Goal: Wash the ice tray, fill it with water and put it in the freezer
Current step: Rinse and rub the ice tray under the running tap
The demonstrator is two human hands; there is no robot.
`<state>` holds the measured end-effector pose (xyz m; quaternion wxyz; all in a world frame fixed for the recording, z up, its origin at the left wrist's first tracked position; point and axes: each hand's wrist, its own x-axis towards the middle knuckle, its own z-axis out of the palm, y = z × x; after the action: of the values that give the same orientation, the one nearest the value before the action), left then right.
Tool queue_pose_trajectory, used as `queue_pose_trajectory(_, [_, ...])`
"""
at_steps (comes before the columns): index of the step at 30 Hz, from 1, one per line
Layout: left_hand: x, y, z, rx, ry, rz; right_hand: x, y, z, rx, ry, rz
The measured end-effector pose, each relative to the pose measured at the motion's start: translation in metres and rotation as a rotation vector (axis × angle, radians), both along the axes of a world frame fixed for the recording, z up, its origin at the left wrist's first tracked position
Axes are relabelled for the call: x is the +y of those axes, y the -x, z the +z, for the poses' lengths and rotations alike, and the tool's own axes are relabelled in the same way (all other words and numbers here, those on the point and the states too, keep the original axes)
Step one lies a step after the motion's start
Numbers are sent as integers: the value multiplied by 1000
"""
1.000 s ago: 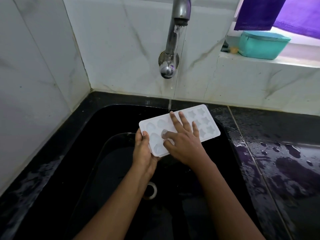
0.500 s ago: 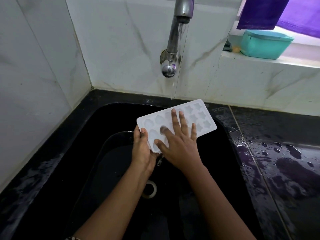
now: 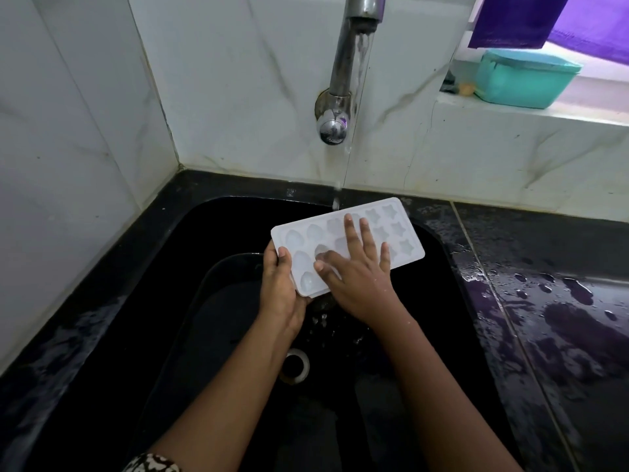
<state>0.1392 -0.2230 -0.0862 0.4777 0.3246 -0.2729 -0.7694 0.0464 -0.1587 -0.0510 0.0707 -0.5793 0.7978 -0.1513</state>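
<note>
Over the black sink (image 3: 204, 240), a white ice tray (image 3: 391, 229) is held clear of the basin floor, its long side running from lower left to upper right and its moulded cells facing up. The cells at its right end are star-shaped and those at the left are rounded.

The left hand (image 3: 280, 287) has the tray's left short end in its grip: the thumb lies on the top rim, and the fingers curl underneath, out of sight. The right hand (image 3: 357, 284) grips nothing. It lies flat across the middle of the tray with fingers (image 3: 349, 229) straight and spread and the thumb stretched sideways over a rounded cell.

A thin stream of water (image 3: 361, 59) runs from the metal tap (image 3: 343, 73) on the marble wall and appears to land at the tray's far long edge, though the exact spot is hard to make out. Droplets cling to the right wrist.

Below the hands sits the round drain (image 3: 295, 366). The dark desk (image 3: 551, 301) to the right of the sink is wet with puddles and beads of water. On the window ledge above it rests a teal container (image 3: 524, 80), with purple cloth (image 3: 510, 18) hanging just over it. A patterned sleeve (image 3: 153, 465) shows at the bottom edge.
</note>
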Motion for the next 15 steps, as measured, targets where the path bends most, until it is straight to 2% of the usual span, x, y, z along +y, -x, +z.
queue_pose_trajectory(4, [4, 3, 0, -3, -12, -34, 1, -5, -4, 71, 84, -44])
queue_pose_trajectory(9, [-2, -4, 0, 31, -13, 7, -1, -1, -3, -5, 38, 12])
queue_pose_trajectory(13, [5, 2, 0, 15, -30, -27, -1, -11, -12, 244, 221, -93])
queue_pose_trajectory(15, [3, 2, 1, 20, -29, -6, -2, -17, -14, 248, 199, -51])
